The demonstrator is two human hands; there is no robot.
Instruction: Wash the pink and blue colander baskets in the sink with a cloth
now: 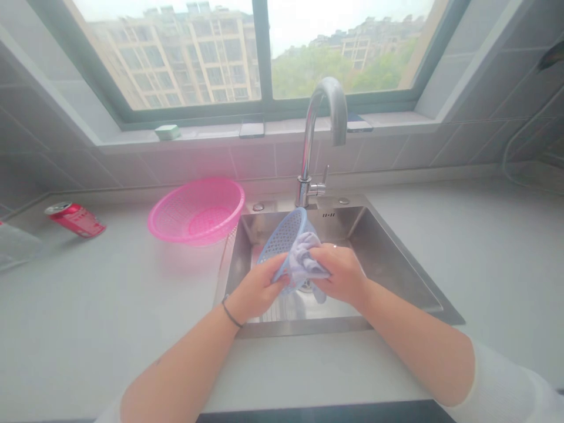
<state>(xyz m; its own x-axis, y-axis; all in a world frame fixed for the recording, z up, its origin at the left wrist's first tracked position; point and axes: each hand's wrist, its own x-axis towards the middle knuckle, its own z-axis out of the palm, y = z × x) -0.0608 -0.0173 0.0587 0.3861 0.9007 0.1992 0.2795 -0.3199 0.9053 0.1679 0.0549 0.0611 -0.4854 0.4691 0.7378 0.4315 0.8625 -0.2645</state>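
Over the steel sink (396,276), my left hand (259,288) grips the near rim of a blue plastic basket (282,238) full of small holes. The basket is tilted on its side, its inside turned to the left. My right hand (337,271) is closed on a pale lavender cloth (304,258), which is bunched against the outside of the basket on its right. Part of the basket's outer wall is hidden behind the cloth and my fingers.
A chrome faucet (307,147) arches up behind the sink. Left of it stands a pink basket (198,226), overlapping the sink's edge. Farther left, a red can (77,220) lies tilted near a clear plastic item (17,247). A green block (167,133) sits on the windowsill.
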